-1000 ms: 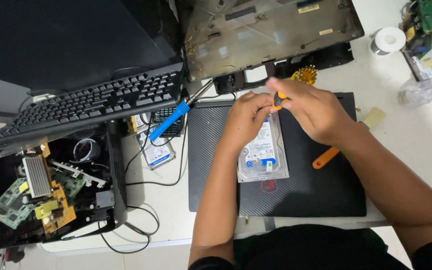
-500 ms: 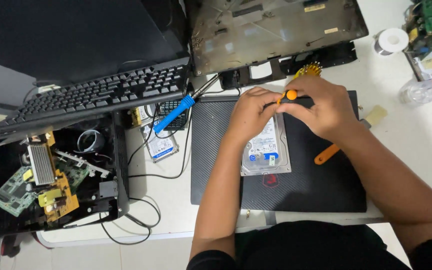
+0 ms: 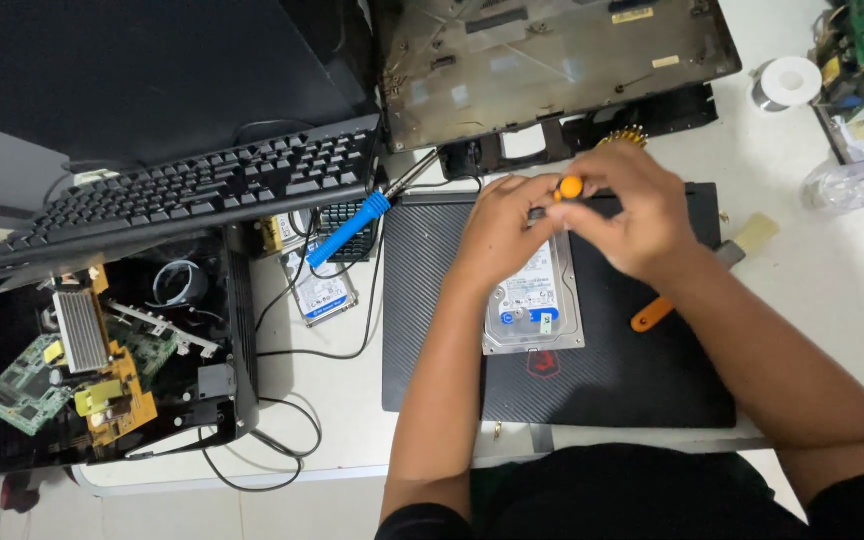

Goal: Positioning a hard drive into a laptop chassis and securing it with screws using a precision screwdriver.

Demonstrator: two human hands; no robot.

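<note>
White table, keyboard, soldering iron, hands crowding hard drive

White table, loaded. Directly under the grip: closed black laptop, ribbed lid. Left of the grip: blue-handled soldering iron, small silver drive, loose black cables. Farther left: black keyboard and an opened black case of circuit boards. Beyond the grip: upturned laptop base panel. Far right: white tape roll, clear plastic bottle.
</note>
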